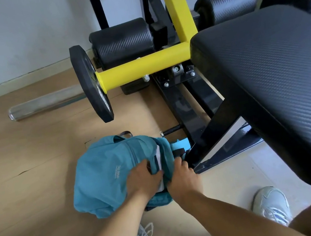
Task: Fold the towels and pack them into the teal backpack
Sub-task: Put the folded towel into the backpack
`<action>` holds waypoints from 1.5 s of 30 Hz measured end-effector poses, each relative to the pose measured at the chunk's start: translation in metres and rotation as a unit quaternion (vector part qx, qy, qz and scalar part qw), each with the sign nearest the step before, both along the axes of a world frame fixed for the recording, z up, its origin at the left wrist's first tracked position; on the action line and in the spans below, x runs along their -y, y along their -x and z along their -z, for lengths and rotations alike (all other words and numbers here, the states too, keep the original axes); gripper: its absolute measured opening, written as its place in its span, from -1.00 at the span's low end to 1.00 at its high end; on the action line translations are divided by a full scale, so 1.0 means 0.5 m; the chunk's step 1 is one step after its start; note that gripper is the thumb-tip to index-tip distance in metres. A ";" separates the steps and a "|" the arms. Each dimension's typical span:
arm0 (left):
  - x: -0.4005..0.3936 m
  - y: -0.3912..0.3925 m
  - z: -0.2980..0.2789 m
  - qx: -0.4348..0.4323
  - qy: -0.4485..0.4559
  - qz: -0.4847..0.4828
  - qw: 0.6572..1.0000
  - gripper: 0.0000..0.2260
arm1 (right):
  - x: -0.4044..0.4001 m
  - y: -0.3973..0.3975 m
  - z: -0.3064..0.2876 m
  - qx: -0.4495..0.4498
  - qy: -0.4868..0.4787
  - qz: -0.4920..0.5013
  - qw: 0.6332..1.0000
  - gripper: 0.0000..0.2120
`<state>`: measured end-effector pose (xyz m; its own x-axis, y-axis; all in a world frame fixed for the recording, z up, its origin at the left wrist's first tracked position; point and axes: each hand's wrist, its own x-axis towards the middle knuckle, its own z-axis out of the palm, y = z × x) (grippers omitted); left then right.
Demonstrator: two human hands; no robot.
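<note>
Near: left hand point(143, 179) and right hand point(181, 177) both clamped on the open mouth of the teal backpack point(106, 174), which lies on the wood floor point(25, 172). White towel point(158, 159) inside. Right: black bench point(272, 80). Far: yellow frame point(141, 68), weight plate point(91, 83).

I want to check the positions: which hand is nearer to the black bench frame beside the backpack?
Right. The right hand is at the backpack's opening edge, just beside the black bench frame. The left hand lies farther away, on the backpack's front.
</note>
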<state>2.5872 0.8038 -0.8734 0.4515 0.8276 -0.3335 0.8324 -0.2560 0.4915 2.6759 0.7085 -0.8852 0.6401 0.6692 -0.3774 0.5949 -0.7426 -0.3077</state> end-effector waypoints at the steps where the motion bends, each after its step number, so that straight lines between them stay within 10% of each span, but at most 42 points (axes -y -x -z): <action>1: 0.000 -0.002 -0.001 -0.006 0.005 0.006 1.000 -0.74 | 0.007 -0.002 -0.001 -0.023 0.021 0.003 1.000 -0.71; 11: -0.005 -0.038 0.014 -0.015 -0.006 -0.018 1.000 -0.73 | 0.042 0.028 -0.043 -0.103 -0.341 0.204 0.912 -0.88; 21: -0.010 -0.038 0.062 -0.084 -0.072 -0.001 0.994 -0.71 | 0.047 0.037 -0.049 -0.083 -0.251 0.307 0.914 -0.90; 32: -0.067 -0.032 -0.021 0.147 0.290 -0.108 0.940 -0.71 | 0.053 -0.015 -0.087 -0.120 -0.147 0.240 0.952 -0.66; 45: -0.072 -0.060 -0.288 0.296 0.073 -0.037 0.952 -0.62 | -0.039 -0.044 -0.329 -0.136 -0.370 0.132 0.910 -0.79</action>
<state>2.6172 0.8398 -0.7296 0.5379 0.8292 -0.1520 0.4112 -0.1006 0.9060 2.6980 0.7280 -0.7208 0.7653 0.6413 -0.0553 0.2525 -0.3782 -0.8906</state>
